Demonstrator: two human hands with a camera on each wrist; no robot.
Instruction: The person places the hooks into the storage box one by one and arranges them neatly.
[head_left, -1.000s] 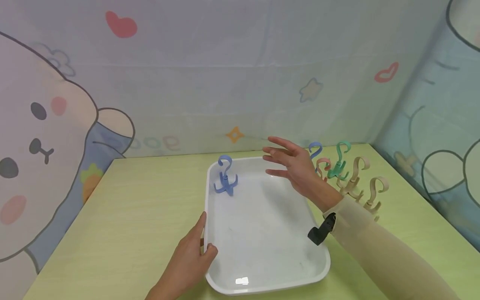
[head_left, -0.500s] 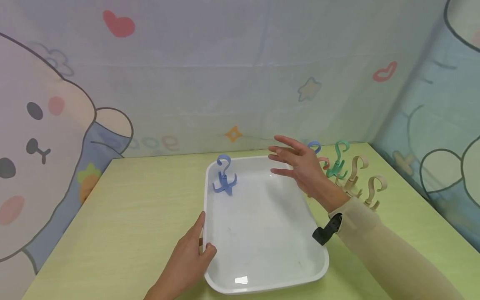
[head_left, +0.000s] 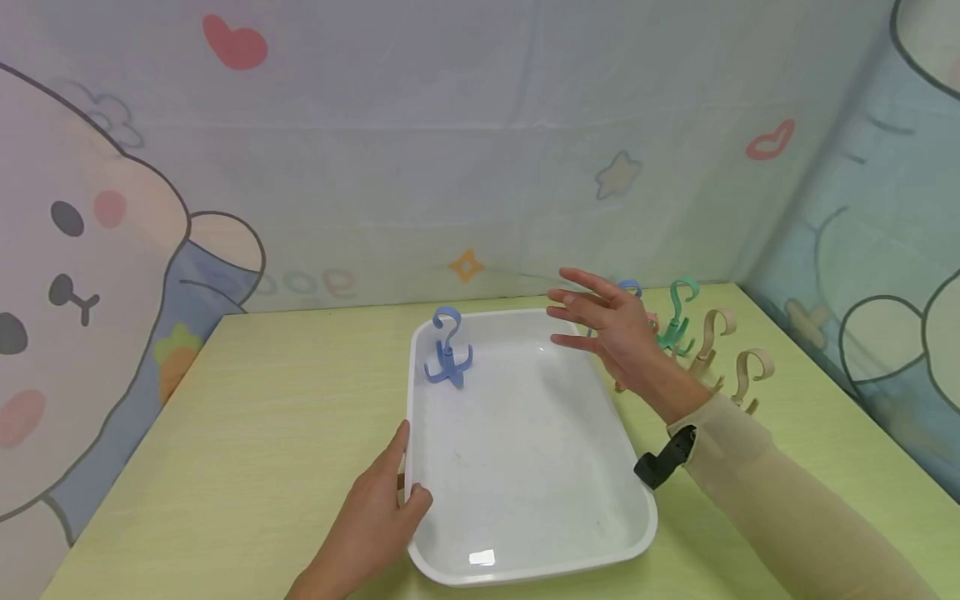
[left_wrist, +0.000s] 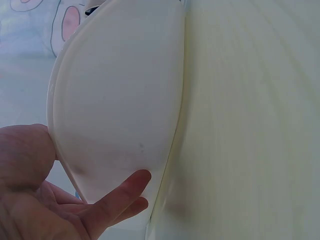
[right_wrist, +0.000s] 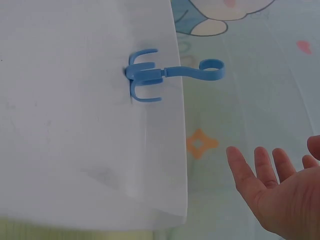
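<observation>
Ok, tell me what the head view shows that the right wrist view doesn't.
Only the head view shows the left hand gripping the tray's left rim, plus the green hook and beige hooks standing on the table behind the right hand. Only the right wrist view shows that hand's open palm close up. Both show the white tray and the blue hook standing in its far left corner.

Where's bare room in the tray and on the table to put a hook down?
The white tray is bare except for the blue hook in its far left corner. The table left of the left hand is bare too. It is crowded right of the tray, where the hook cluster stands behind the right hand.
</observation>
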